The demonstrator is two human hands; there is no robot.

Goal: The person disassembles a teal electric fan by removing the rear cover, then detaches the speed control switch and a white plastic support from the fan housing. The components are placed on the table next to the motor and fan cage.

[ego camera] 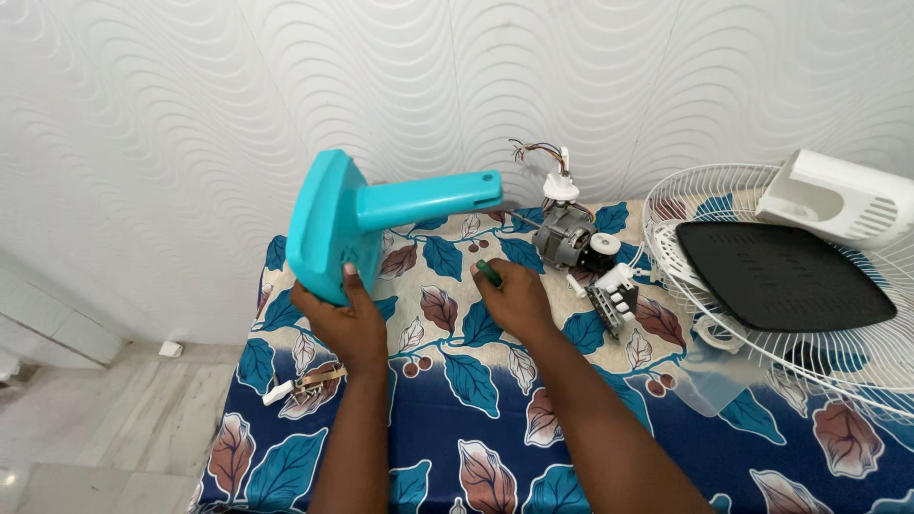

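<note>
My left hand grips the flat base of a turquoise plastic fan stand and holds it tilted up off the table, its neck pointing right. My right hand rests on the leaf-patterned cloth with its fingers closed around a small dark green tool. Just beyond that hand sits a grey fan motor with loose coloured wires sticking up.
A white switch block lies right of the motor. At the right, a white wire fan guard carries a black plate and a white housing. A small white-and-metal part lies at the left. The wall stands close behind.
</note>
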